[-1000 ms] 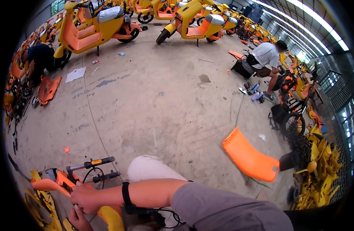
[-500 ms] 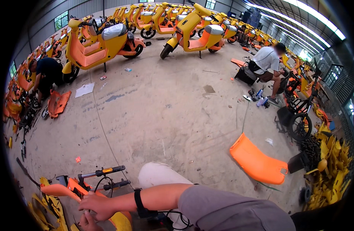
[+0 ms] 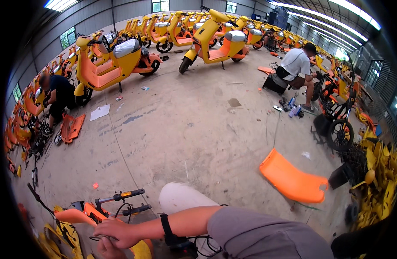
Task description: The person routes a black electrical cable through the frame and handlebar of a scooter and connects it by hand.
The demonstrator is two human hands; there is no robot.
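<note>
At the lower left, my right hand [image 3: 116, 231] reaches across from the right, a black strap round its wrist. Its fingers are pinched together on a thin dark cable [image 3: 93, 238] that pokes out at their tips. Just below, my left hand [image 3: 107, 248] is closed close against it; what it grips is hidden. Both hands are over a partly stripped scooter with an orange panel [image 3: 73, 216], a yellow body piece [image 3: 142, 249] and two black fork tubes [image 3: 123, 195]. My bent knee [image 3: 181, 196] is beside them.
A curved orange panel [image 3: 293, 177] lies on the concrete floor to the right, next to a black box [image 3: 340, 176]. Yellow parts [image 3: 377, 181] are heaped at the right edge. Two people [image 3: 295, 64] work on scooters at either side. Rows of yellow scooters [image 3: 218, 41] stand behind.
The view has shifted slightly, so most things sit a little differently in it. My hands stay together over the scooter, and the thin cable now shows at the fingertips. The person at left has straightened somewhat.
</note>
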